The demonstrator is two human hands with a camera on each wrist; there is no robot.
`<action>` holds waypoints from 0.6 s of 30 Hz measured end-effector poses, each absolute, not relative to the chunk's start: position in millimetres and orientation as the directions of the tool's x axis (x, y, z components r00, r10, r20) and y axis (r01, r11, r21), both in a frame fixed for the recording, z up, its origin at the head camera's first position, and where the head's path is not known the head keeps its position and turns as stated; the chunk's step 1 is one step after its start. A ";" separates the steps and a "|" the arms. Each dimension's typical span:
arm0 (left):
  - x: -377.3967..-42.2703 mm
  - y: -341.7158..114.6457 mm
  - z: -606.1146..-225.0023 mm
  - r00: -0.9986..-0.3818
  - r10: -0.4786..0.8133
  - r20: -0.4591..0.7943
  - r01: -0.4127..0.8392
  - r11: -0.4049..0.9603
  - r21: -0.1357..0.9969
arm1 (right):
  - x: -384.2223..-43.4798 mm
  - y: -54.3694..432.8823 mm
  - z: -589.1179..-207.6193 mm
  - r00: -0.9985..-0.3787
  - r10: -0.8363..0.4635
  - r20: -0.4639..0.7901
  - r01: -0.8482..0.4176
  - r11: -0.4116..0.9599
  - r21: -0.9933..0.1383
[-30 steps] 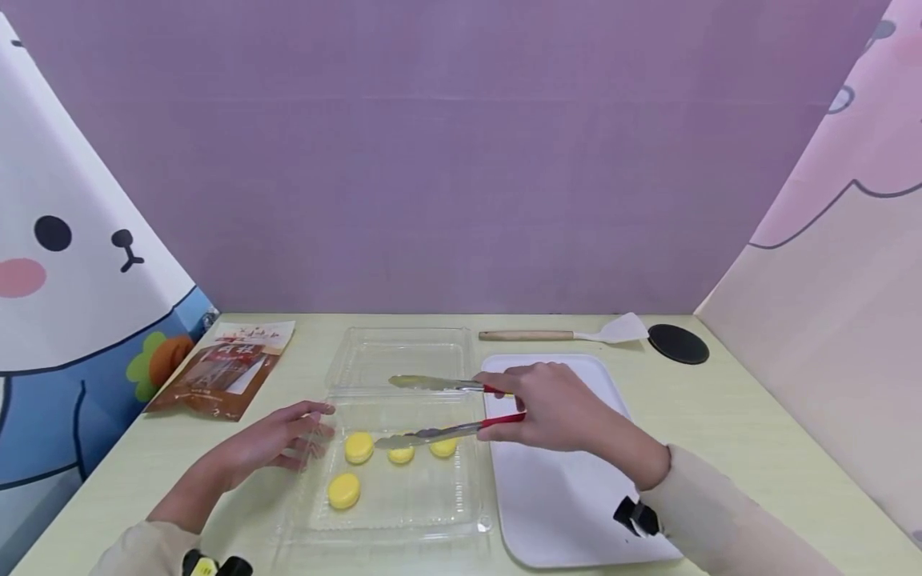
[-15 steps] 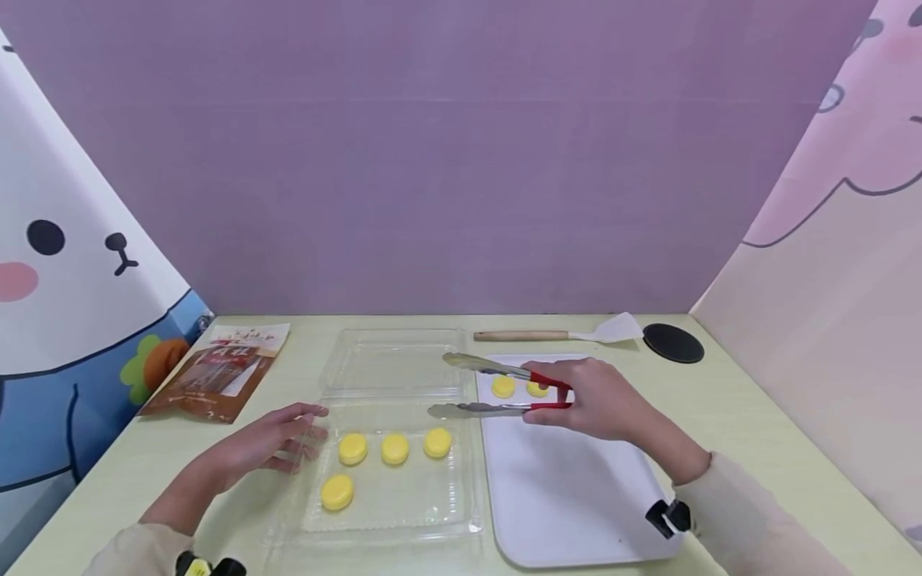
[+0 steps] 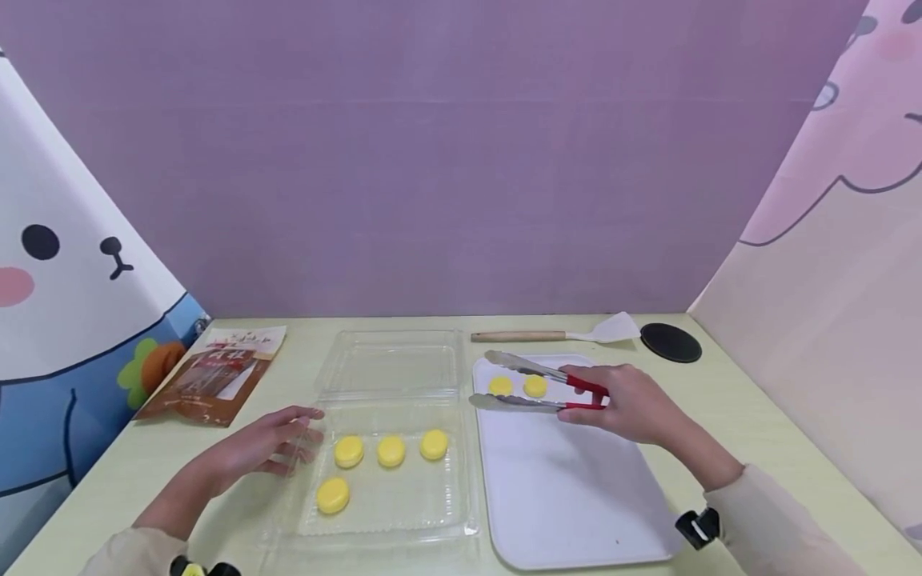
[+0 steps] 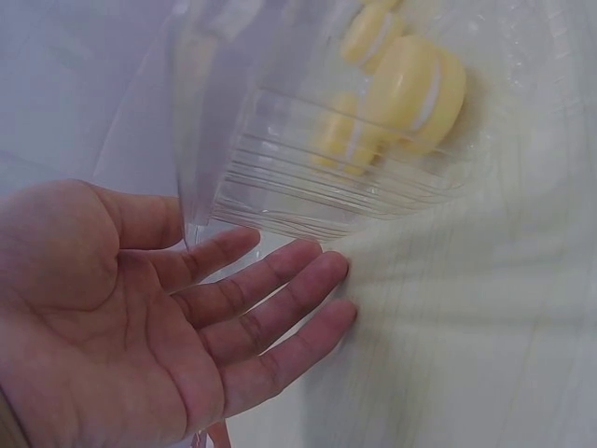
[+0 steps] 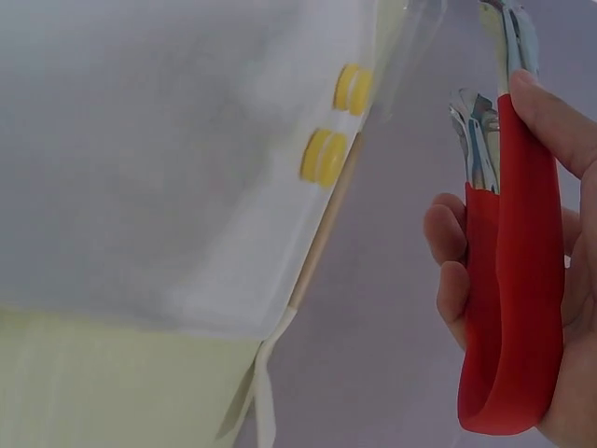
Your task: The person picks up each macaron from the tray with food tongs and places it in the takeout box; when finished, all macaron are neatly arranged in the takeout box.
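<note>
My right hand (image 3: pixel 630 404) grips metal tongs with red handles (image 5: pixel 508 280). Their arms are spread and hold nothing, over the rear left part of a white tray (image 3: pixel 569 496). Two yellow macarons (image 3: pixel 535 386) sit on that tray, close to the tongs. My left hand (image 3: pixel 259 448) is at the left edge of a clear plastic clamshell box (image 3: pixel 403 520), its lid folded back. In the left wrist view the fingers (image 4: pixel 280 299) extend fairly straight along the box's ribbed wall, with the thumb by the rim. Several yellow macarons with white filling (image 3: pixel 391 451) lie in the box.
Behind the tray lies a spatula (image 3: pixel 555 334) with a wooden handle and white blade. A black round disc (image 3: pixel 671 342) is to its right. A brown food pouch (image 3: pixel 216 376) rests at the back left. A purple wall (image 3: pixel 461 160) closes the table's rear.
My right hand has carried the tongs rightward from above the box to above the tray, uncovering the two macarons there. The left hand keeps its place at the box edge.
</note>
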State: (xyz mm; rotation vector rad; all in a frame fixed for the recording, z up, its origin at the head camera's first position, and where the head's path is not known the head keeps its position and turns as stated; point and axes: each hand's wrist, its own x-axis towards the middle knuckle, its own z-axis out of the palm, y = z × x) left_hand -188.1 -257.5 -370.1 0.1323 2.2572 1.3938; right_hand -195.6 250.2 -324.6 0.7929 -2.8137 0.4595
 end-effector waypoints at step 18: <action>-186.9 -256.6 -370.0 -0.883 0.321 -0.342 -0.156 0.486 0.860 | -201.7 286.7 -347.7 -0.897 -0.380 0.228 -0.431 0.868 -0.248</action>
